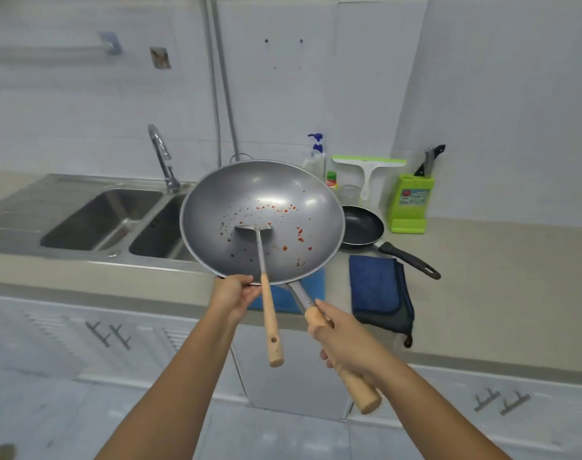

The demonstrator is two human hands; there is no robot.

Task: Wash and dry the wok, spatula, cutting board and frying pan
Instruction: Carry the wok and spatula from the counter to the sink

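Note:
A grey steel wok speckled with red food bits is held tilted in the air above the counter edge. My right hand grips its wooden handle. My left hand holds the wok's near rim, fingers curled under it. A metal spatula with a wooden handle lies inside the wok, its handle sticking out over the rim toward me. A black frying pan sits on the counter behind the wok at the right. A blue cutting board lies on the counter, mostly hidden under the wok.
A double steel sink with a faucet lies to the left. A folded blue cloth hangs over the counter edge. At the back stand a soap dispenser, a squeegee and a green knife block.

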